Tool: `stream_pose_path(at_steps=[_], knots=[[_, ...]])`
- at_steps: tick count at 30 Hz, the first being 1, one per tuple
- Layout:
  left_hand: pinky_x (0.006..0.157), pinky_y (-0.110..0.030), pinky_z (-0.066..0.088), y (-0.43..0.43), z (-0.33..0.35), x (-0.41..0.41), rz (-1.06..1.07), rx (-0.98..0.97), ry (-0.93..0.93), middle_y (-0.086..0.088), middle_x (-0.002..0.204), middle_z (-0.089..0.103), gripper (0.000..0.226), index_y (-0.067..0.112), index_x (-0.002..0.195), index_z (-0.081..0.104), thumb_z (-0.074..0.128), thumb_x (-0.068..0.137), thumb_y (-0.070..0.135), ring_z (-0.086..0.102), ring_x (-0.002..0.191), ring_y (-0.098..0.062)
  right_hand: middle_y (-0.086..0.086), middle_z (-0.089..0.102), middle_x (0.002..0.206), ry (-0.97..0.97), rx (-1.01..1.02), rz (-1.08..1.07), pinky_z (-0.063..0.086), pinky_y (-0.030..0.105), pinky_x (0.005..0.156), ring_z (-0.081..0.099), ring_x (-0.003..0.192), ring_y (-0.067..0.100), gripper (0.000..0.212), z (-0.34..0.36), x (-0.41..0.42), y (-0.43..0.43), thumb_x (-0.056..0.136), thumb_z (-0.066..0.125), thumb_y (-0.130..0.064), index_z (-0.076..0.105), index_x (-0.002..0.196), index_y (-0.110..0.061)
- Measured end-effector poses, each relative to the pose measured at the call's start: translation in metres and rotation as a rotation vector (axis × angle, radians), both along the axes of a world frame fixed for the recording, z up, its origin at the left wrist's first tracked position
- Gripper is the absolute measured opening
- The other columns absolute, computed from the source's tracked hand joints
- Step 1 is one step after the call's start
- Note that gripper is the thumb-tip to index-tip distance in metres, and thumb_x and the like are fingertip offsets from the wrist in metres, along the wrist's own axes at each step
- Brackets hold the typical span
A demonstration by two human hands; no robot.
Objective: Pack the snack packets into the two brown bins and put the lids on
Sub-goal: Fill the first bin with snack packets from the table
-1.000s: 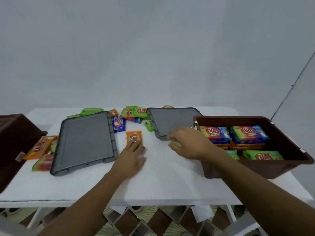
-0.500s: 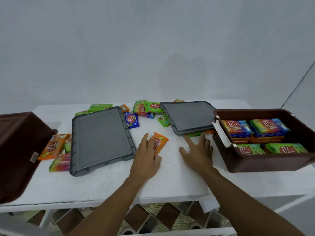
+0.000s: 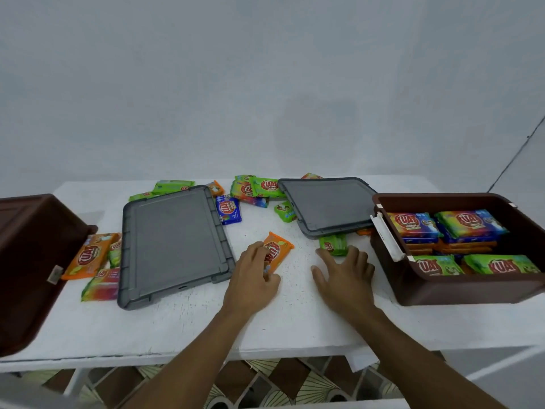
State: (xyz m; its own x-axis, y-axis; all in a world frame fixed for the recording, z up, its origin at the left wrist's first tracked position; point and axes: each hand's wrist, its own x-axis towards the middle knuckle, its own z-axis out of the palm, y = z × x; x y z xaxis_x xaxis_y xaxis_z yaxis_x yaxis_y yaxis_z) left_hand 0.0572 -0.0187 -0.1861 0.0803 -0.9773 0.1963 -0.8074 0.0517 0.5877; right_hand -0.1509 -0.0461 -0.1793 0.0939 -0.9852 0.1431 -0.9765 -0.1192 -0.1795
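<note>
My left hand (image 3: pixel 253 273) lies on the lower end of an orange snack packet (image 3: pixel 278 249) in the middle of the white table, fingers and thumb curled round its edge. My right hand (image 3: pixel 345 270) rests flat on the table with fingers spread, fingertips just short of a small green packet (image 3: pixel 334 245). The right brown bin (image 3: pixel 457 290) stands open and holds several stacked packets. At the left edge the other brown bin (image 3: pixel 29 261) is partly out of frame, its inside hidden. Two grey lids lie flat: a large one (image 3: pixel 174 243) and a smaller one (image 3: pixel 327 205).
Loose packets lie about the table: a blue one (image 3: pixel 228 209), a green and rainbow cluster (image 3: pixel 256 188), a small green one (image 3: pixel 284 211), green ones behind the large lid (image 3: pixel 172 185), and orange (image 3: pixel 88 255) and rainbow ones (image 3: pixel 101 286) beside the left bin. A wall stands behind.
My left hand's fingers have curled onto the orange packet, which has tilted slightly. My right hand came off the smaller lid's front edge a second ago and now lies flat by the green packet.
</note>
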Motion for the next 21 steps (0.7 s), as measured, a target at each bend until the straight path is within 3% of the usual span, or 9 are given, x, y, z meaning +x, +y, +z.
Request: stream_pose_path(at_steps=[3,7,9,12,14,17,21], knots=[[0.090,-0.033,0.052,-0.003,-0.003,0.002,0.023,-0.002,0.039,0.005,0.138,0.040,0.068,0.019,0.139,0.036,0.065,0.084,0.047,0.049,0.116,-0.014,0.009,0.027,0.135,-0.067,-0.016,0.063,0.030,0.042,0.104,0.025,0.125,0.027,0.044,-0.004,-0.010,0.013,0.094,0.042,-0.054,0.045,0.136,-0.042],[0.071,-0.017,0.047,-0.002,-0.001,0.002,0.027,-0.057,0.131,0.006,0.121,0.045,0.057,0.021,0.126,0.040,0.073,0.082,0.036,0.052,0.100,-0.007,0.008,0.030,0.141,-0.222,-0.055,0.074,0.031,0.042,0.107,0.026,0.130,0.027,0.029,-0.005,-0.014,0.017,0.089,0.057,-0.046,0.061,0.115,-0.034],[0.071,-0.023,0.053,-0.001,-0.001,0.003,0.009,-0.059,0.146,0.008,0.115,0.049,0.056,0.023,0.125,0.042,0.073,0.081,0.033,0.054,0.096,-0.007,0.007,0.037,0.139,-0.248,-0.077,0.070,0.034,0.041,0.104,0.030,0.129,0.027,0.020,-0.006,-0.015,0.016,0.087,0.061,-0.043,0.060,0.099,-0.027],[0.077,-0.031,0.055,0.000,-0.005,0.004,-0.040,-0.097,0.098,0.009,0.117,0.049,0.049,0.021,0.122,0.049,0.070,0.080,0.035,0.054,0.102,-0.011,0.002,0.053,0.116,-0.319,-0.107,0.029,0.039,0.035,0.088,0.043,0.114,0.027,0.026,-0.005,-0.018,0.015,0.082,0.064,-0.042,0.046,0.082,-0.024],[0.082,-0.031,0.053,0.000,-0.006,0.003,-0.061,-0.121,0.037,0.008,0.127,0.047,0.049,0.018,0.122,0.053,0.067,0.081,0.040,0.051,0.110,-0.011,-0.001,0.052,0.109,-0.339,-0.130,0.008,0.039,0.034,0.083,0.045,0.107,0.023,0.034,-0.003,-0.019,0.014,0.080,0.066,-0.047,0.046,0.096,-0.025],[0.087,-0.033,0.053,0.001,-0.006,0.002,-0.058,-0.123,0.022,0.007,0.131,0.045,0.050,0.017,0.123,0.054,0.068,0.081,0.041,0.048,0.115,-0.011,-0.002,0.047,0.129,-0.277,-0.067,0.015,0.038,0.040,0.096,0.040,0.120,0.021,0.063,-0.005,-0.019,0.009,0.080,0.063,-0.056,0.044,0.131,-0.024],[0.082,-0.029,0.052,0.004,-0.002,0.003,-0.042,-0.097,0.032,0.006,0.124,0.048,0.055,0.017,0.125,0.050,0.071,0.080,0.042,0.050,0.109,-0.012,-0.005,0.057,0.116,-0.282,-0.102,0.038,0.038,0.039,0.090,0.048,0.109,0.018,0.051,-0.006,-0.019,0.009,0.083,0.059,-0.052,0.050,0.124,-0.025]])
